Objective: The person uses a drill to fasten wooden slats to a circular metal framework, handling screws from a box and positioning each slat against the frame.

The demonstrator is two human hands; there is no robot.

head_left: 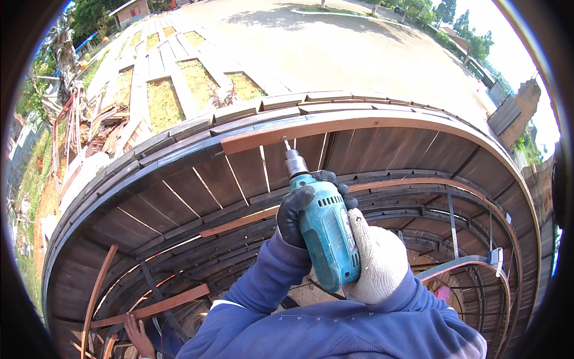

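Note:
A teal power drill [327, 230] is gripped between my two gloved hands, pointing away from me. My left hand [293, 214], dark glove showing, is closed around the drill's left side near the front. Along the right side of the body, my right hand [378, 254] in a whitish knit glove is closed on it; its grip is partly hidden. From the metal chuck [294, 163] a thin bit [286, 142] reaches the reddish-brown wooden strip [251, 139], its tip at the strip's face near the left end. That strip curves along the upper inner edge of the slatted structure.
Dark wooden slats [221, 179] form a curved wall around me, with curved metal rails [382, 197] below. At lower left, another person's bare hand [139, 336] touches a loose wooden strip [173, 301]. Beyond lie a paved ground [359, 54] and scrap wood [110, 128].

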